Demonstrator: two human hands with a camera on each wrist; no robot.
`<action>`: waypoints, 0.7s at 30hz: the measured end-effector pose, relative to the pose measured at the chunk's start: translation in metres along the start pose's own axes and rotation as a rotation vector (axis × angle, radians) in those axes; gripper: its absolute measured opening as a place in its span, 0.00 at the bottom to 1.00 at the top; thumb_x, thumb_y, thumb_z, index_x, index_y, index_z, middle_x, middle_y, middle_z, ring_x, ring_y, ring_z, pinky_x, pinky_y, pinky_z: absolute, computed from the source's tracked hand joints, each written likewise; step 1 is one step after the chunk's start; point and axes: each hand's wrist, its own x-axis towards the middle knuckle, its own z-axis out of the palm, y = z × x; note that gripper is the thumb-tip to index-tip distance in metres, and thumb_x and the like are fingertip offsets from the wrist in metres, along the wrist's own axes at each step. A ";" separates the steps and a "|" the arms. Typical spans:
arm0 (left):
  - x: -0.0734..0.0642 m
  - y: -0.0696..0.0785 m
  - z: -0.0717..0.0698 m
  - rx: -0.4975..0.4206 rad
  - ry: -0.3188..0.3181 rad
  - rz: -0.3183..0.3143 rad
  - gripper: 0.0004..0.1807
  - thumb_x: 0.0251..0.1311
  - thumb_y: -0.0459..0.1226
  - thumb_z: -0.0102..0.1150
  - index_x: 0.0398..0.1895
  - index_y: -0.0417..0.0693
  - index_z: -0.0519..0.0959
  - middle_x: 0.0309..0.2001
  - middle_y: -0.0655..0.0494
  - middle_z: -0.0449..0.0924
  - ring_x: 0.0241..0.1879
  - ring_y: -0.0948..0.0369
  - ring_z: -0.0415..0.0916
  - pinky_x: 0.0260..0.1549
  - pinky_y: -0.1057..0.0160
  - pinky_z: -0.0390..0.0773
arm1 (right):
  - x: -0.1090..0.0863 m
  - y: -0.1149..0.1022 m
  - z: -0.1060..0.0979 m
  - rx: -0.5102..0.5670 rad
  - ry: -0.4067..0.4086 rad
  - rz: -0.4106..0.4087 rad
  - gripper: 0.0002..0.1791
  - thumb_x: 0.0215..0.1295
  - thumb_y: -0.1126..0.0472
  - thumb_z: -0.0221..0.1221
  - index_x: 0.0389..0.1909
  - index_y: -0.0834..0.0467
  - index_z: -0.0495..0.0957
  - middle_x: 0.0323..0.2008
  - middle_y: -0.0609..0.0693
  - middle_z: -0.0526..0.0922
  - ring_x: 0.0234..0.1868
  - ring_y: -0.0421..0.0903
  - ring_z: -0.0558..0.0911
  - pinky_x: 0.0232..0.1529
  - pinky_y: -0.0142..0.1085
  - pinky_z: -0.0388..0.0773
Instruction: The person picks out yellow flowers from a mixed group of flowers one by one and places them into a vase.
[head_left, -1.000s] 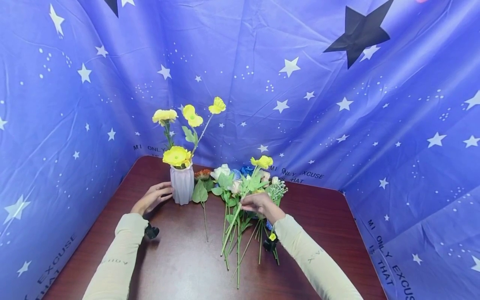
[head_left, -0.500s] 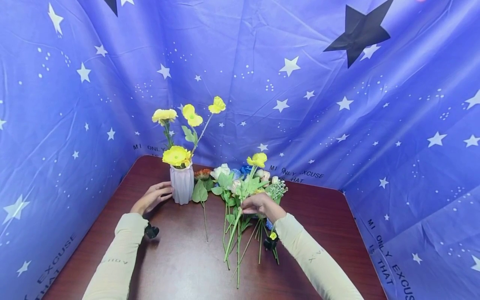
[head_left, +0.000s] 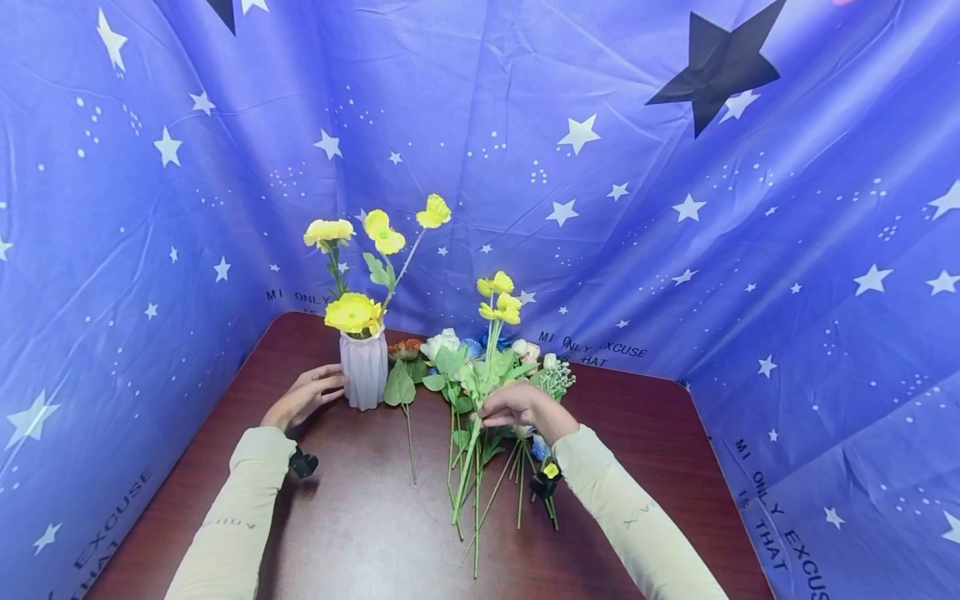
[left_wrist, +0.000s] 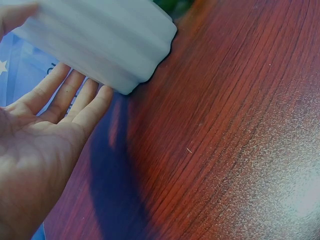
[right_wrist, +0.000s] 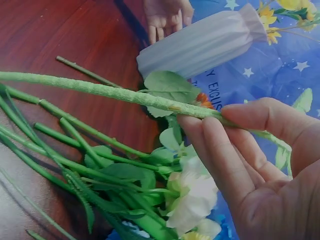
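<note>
A pale ribbed vase (head_left: 363,371) stands upright on the left of the table, holding several yellow flowers (head_left: 352,312). Beside it is my left hand (head_left: 303,398); in the left wrist view its fairly straight fingers (left_wrist: 87,105) reach the vase's side near the base. My right hand (head_left: 525,408) pinches the green stem (right_wrist: 110,92) of a yellow artificial flower (head_left: 501,310) between thumb and fingertips. The flower stands nearly upright, two blooms at the top, its stem slanting down over the other stems. Its middle leaves partly hide the pile behind.
Several artificial flowers lie in a pile right of the vase, among them a white rose (head_left: 441,342) and small white filler blossoms (head_left: 555,379). An orange flower (head_left: 405,348) lies closest to the vase. Star-printed blue cloth (head_left: 480,167) surrounds the dark wooden table (head_left: 360,517).
The held yellow flower has swung leftward and more upright, its blooms rising and turning so two now show. My right hand shifts only slightly; the left hand and vase stay put.
</note>
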 end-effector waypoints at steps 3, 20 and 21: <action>-0.001 0.001 0.001 0.000 0.004 0.002 0.35 0.75 0.35 0.51 0.75 0.24 0.51 0.55 0.63 0.73 0.48 0.79 0.74 0.75 0.42 0.59 | -0.004 -0.005 0.001 -0.034 -0.037 -0.029 0.13 0.63 0.80 0.55 0.27 0.62 0.81 0.39 0.64 0.89 0.32 0.43 0.89 0.42 0.31 0.88; -0.001 0.000 0.001 0.016 -0.004 0.014 0.34 0.76 0.35 0.50 0.75 0.24 0.52 0.58 0.60 0.73 0.54 0.73 0.73 0.75 0.42 0.60 | -0.042 -0.055 0.002 -0.273 -0.103 -0.170 0.14 0.60 0.76 0.61 0.21 0.56 0.84 0.36 0.59 0.90 0.40 0.48 0.90 0.60 0.51 0.81; -0.001 0.000 0.001 0.019 -0.004 0.013 0.34 0.76 0.36 0.50 0.75 0.24 0.52 0.59 0.58 0.72 0.54 0.72 0.73 0.75 0.42 0.60 | -0.045 -0.058 0.000 -0.280 -0.091 -0.187 0.14 0.60 0.76 0.62 0.21 0.56 0.84 0.34 0.57 0.90 0.39 0.48 0.90 0.60 0.52 0.81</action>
